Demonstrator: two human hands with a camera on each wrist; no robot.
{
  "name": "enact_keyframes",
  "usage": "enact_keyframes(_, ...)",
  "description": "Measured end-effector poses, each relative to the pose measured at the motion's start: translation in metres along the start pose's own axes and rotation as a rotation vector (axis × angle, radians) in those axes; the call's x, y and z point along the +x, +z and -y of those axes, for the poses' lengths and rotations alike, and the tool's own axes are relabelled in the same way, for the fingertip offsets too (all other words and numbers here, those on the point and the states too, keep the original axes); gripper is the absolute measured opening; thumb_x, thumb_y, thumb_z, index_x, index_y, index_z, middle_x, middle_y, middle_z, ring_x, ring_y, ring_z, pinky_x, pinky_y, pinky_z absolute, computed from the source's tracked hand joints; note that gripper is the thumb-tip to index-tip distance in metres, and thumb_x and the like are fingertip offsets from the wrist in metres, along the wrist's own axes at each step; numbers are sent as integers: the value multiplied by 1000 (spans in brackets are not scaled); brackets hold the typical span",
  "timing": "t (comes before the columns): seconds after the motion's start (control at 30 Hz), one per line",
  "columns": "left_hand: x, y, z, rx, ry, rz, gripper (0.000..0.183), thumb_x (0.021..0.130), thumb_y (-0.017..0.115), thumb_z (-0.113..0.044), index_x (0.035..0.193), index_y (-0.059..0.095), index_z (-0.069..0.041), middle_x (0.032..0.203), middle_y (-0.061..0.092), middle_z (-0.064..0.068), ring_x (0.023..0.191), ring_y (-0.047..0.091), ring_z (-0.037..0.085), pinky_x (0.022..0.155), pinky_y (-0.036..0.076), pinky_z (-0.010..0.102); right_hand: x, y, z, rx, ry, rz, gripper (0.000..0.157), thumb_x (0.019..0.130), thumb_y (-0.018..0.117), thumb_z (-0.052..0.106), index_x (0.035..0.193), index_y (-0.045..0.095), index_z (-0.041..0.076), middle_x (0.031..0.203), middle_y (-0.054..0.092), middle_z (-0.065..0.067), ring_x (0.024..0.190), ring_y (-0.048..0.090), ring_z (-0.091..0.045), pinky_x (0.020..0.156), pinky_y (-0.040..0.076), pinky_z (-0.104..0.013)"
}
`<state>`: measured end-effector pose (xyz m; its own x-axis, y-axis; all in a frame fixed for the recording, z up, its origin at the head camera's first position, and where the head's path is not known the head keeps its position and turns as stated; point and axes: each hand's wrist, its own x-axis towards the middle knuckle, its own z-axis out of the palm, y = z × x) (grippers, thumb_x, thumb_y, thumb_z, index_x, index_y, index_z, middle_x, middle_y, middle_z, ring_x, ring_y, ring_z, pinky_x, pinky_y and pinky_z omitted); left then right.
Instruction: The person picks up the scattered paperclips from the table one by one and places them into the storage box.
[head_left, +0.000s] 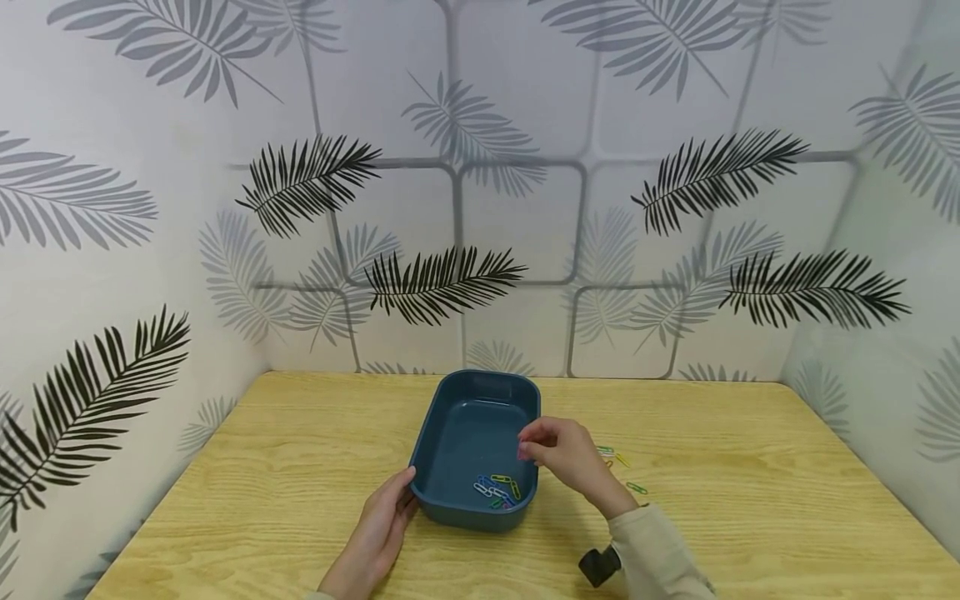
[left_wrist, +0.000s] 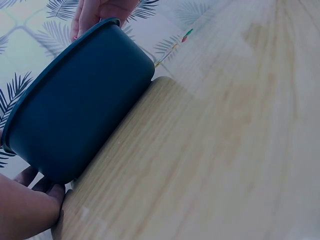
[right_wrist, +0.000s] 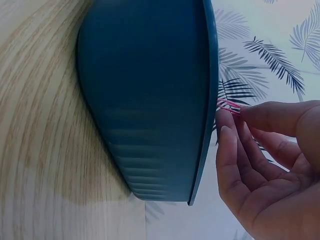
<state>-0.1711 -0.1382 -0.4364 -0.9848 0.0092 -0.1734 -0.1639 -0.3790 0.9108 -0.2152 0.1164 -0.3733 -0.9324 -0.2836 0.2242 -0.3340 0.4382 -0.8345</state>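
A dark blue rectangular dish (head_left: 468, 518) stands on the wooden table. At its near left corner my left hand (head_left: 377, 529) grips it, thumb at the rim and fingers against the outer side. Over the right rim, my right hand (head_left: 567, 457) pinches a pink paper clip (right_wrist: 230, 106) between thumb and fingertips. Several paper clips lie inside the dish near its front end, among them a yellow clip (head_left: 515, 490) and a white clip (head_left: 482, 489). In the left wrist view, the left fingers (left_wrist: 50, 192) curl by the dish's lower corner.
On the table (head_left: 300, 467) right of the dish lie several loose clips, including a green clip (head_left: 636, 487) and a yellow clip (head_left: 622, 459). They are partly behind my right hand. A leaf-patterned wall (head_left: 517, 317) borders the table's back.
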Motion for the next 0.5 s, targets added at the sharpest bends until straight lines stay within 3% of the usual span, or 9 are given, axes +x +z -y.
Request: enact_keyframes(0.5,1,0,0,1,-5,26,63,104,45,-27,144,23,15,151,21,31,140,21,37,115,21,44,0,-3,-1,-23,11,-18,5,90,66,2,94,70,1,82,67,-3,78,66,-27,67,56,-30)
